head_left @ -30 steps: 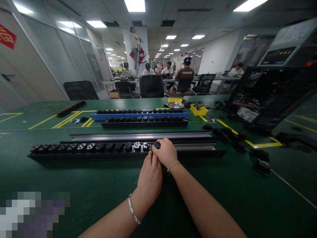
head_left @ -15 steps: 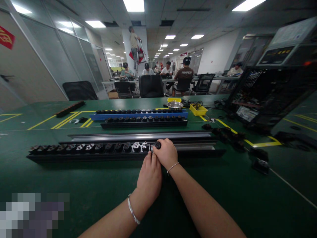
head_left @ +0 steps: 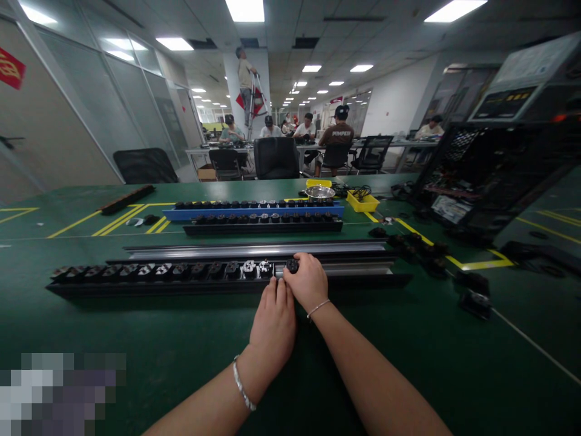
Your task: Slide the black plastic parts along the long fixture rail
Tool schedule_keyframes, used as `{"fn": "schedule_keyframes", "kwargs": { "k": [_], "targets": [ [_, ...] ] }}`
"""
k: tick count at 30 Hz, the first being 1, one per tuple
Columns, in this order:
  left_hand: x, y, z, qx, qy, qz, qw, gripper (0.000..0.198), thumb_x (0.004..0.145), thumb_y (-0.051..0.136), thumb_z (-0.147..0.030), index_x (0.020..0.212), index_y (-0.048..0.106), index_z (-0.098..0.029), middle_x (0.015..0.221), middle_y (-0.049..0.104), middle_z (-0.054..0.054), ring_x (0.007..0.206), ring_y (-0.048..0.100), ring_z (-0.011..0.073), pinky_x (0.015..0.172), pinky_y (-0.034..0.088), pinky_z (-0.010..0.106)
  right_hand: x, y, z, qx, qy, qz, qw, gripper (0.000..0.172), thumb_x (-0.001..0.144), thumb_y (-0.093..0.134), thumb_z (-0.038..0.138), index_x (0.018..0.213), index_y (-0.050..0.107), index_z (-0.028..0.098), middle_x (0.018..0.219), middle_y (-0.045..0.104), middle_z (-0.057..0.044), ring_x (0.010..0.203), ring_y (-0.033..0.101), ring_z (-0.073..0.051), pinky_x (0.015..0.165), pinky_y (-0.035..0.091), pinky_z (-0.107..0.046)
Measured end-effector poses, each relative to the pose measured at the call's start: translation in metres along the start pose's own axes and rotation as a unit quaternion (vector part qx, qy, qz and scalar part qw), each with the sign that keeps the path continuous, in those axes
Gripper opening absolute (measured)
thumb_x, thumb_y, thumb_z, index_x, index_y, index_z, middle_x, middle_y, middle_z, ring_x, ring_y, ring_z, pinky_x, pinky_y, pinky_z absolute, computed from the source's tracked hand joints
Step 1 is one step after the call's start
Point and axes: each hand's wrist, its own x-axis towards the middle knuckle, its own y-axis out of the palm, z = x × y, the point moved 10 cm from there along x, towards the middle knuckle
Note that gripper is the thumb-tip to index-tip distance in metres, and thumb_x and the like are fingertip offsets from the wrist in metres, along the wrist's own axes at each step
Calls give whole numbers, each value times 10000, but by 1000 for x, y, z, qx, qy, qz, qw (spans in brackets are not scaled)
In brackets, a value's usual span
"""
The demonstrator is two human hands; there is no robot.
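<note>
A long black metal channel (head_left: 136,290) lies across the bench in front of me, with a row of black power socket modules (head_left: 198,270) filling its left part. Two modules near my hands have shiny light faces. My right hand (head_left: 309,280) pinches a round-faced black socket module (head_left: 293,265) at the channel, just right of the row. A short gap separates it from the last seated module. My left hand (head_left: 276,318) rests its stretched fingers against the channel's front edge, beside the right hand. Its thumb is hidden.
Behind the channel lies another open metal channel (head_left: 254,250). Farther back are a blue socket strip (head_left: 181,215) and a black one (head_left: 218,229). A metal bowl (head_left: 320,192), yellow tray (head_left: 362,201) and open electronics case (head_left: 481,181) stand right. Several people sit behind; one person (head_left: 246,75) is on a ladder.
The right hand has shifted slightly right with the socket module, widening the gap to the row. The left hand stays nearly in place.
</note>
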Motion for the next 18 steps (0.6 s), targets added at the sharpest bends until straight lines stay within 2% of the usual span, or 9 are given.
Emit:
{"fn": "schedule_keyframes", "kwargs": {
  "k": [6, 18],
  "targets": [
    [0, 2, 0, -10, 2, 6, 1000, 481, 806, 427, -161, 1267, 460, -23, 1300, 469, 215, 1255, 371, 319, 1007, 345, 443, -1, -2, 0, 3, 4, -5, 1000, 228, 709, 551, 294, 900, 591, 176, 929, 619, -68, 926, 523, -202, 825, 390, -307],
    [-1, 0, 0, -19, 0, -1, 1000, 472, 811, 430, -159, 1259, 463, -15, 1293, 475, 219, 1248, 381, 316, 1009, 341, 438, -3, -6, -2, -5, 4, -20, 1000, 194, 712, 527, 281, 871, 577, 182, 904, 610, -69, 899, 513, -205, 804, 378, -315]
  ]
}}
